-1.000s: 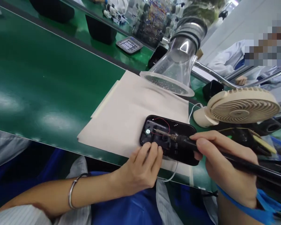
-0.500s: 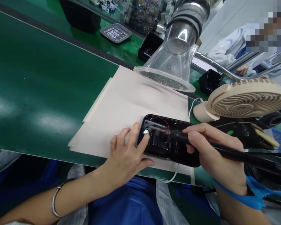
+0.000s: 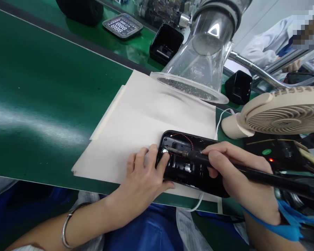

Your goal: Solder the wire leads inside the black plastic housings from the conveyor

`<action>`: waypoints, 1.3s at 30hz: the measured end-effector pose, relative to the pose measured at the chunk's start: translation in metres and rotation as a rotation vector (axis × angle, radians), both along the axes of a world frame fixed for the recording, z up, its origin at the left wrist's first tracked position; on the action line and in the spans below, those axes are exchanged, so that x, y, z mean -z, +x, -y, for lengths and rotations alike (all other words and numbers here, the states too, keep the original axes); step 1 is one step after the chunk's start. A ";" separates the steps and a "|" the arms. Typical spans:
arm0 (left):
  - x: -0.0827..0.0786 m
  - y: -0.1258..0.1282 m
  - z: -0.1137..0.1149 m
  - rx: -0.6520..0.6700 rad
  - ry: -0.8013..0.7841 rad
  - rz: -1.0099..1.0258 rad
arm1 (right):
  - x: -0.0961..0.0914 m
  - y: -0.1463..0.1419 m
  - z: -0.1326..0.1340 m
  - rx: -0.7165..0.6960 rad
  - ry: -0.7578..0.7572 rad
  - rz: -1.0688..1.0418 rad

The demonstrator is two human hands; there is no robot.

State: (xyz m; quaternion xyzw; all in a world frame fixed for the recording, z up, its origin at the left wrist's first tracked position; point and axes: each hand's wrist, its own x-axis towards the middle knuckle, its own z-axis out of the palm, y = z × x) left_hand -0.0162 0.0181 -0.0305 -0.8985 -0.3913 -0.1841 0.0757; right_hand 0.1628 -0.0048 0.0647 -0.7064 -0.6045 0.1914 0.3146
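Note:
A black plastic housing lies on the pale paper, its inside facing up. Inside it sit a thin red wire and a small round silver disc. My left hand has its fingers spread at the housing's left end, with the index fingertip pressing at the disc and the thumb by the near edge. In my right hand a black soldering iron is held like a pen. Its tip is at the disc, close to my left index finger; whether they touch I cannot tell.
A clear fume hood hangs over the paper. To the right stand a beige fan and a black box with a red light. Behind are a digital display and black bins. Another person's sleeve shows beyond.
The iron's tip has come down and left to the silver disc. My view has shifted slightly; the left hand keeps its place on the housing. A red light now shows on the box.

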 end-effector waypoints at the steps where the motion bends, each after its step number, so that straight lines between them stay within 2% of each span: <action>1: 0.000 0.000 0.001 -0.002 0.006 -0.005 | 0.000 0.000 0.000 0.000 -0.001 0.010; 6: 0.001 -0.002 0.003 -0.001 0.001 -0.016 | 0.000 0.003 -0.001 -0.020 -0.020 0.068; 16: -0.001 -0.003 0.000 0.023 -0.027 -0.029 | -0.009 0.008 -0.012 -0.203 -0.008 0.200; 20: -0.001 -0.004 0.000 0.040 -0.043 -0.038 | -0.009 0.012 -0.014 -0.230 -0.031 0.221; 34: -0.002 -0.004 0.000 0.046 -0.049 -0.052 | -0.006 0.016 -0.013 -0.235 -0.075 0.180; 39: -0.002 -0.005 0.002 0.044 -0.057 -0.032 | -0.003 0.015 -0.005 -0.156 -0.100 0.071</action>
